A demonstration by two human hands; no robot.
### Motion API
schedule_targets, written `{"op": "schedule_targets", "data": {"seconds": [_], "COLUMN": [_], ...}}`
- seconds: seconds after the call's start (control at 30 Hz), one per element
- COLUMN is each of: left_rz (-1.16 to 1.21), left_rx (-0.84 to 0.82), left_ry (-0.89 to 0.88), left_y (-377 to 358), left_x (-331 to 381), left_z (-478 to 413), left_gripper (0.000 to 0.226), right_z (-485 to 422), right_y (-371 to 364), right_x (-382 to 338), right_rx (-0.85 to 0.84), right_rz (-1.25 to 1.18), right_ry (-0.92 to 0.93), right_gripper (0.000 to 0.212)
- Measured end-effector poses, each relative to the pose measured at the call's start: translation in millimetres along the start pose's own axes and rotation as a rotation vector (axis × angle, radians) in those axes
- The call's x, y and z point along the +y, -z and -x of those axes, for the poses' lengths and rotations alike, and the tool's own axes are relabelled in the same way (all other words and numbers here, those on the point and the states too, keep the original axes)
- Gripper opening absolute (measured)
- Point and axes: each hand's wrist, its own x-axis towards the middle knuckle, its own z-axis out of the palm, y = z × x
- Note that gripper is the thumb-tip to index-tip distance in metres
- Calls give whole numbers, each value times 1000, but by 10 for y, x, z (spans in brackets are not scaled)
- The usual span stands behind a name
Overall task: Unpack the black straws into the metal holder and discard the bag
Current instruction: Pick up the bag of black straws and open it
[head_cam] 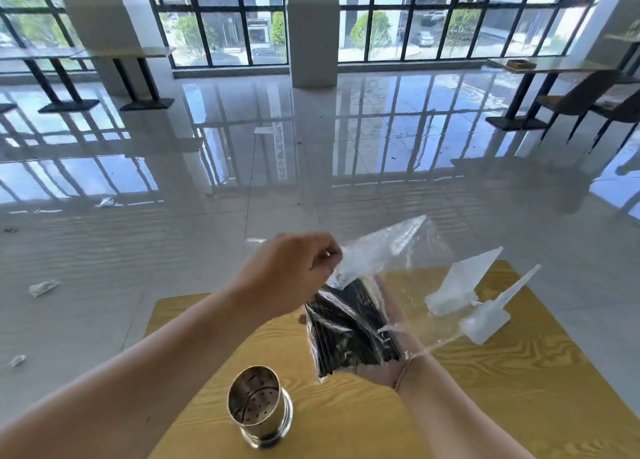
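— Straws point(349, 330), black, where are they right now?

— All in their clear plastic bag point(381, 250), a dark bundle lying across the right hand point(384, 365), above the yellow wooden table point(519, 389). None are in the metal holder point(258, 405) yet; it stands upright and looks empty near the table's front edge, just below the bundle.

— So little is done?

— I'd say the opening step only. Emptying the straws and discarding the bag are both left.

— And the hands?

— Right palm faces up, fingers mostly hidden under the bundle, cupping it from beneath. The left hand point(294, 275) reaches across with its back to me, fingertips pinched shut on the bag's loose top, lifting the film up and away.

— Anything else there?

— Two white plastic stands point(464, 292) at the table's right.
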Motion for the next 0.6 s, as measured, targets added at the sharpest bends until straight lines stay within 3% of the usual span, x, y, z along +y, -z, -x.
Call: {"op": "schedule_targets", "data": {"seconds": [0.17,0.37,0.6], "left_rz": [197,390,410], "left_rx": [98,263,350], "left_ry": [194,398,513], "left_y": [320,619,823], "left_x": [-107,-247,-491], "left_z": [-201,-329,-309], "left_gripper": [23,15,13], "right_z": [99,218,378], "right_y": [-85,39,213], "right_x": [16,-89,-370], "right_rx": [-357,-345,-339], "right_rz": [287,258,278], "right_ry": [-19,14,190], "right_gripper": [117,119,120]}}
